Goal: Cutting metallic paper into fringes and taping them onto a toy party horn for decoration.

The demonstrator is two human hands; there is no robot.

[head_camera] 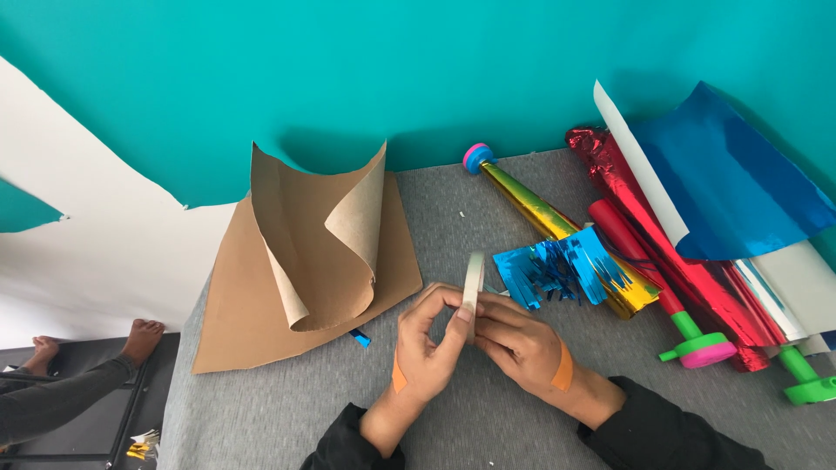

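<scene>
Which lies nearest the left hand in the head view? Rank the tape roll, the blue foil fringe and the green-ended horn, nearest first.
From the left hand:
1. Tape roll: held upright between both hands, touching the fingers.
2. Blue foil fringe: up and to the right, on the gold horn.
3. Green-ended horn: far right edge of the grey table.

I see my left hand (424, 348) and right hand (522, 344) meeting at centre, both pinching a pale roll of tape (473, 283) held upright on edge. At ten o'clock from them lies curled brown paper (313, 252) on the grey table (261, 409). At two o'clock sit a blue foil fringe (562, 265) and a gold party horn (540, 213); red and blue foil sheets (740, 183) lie further right.
</scene>
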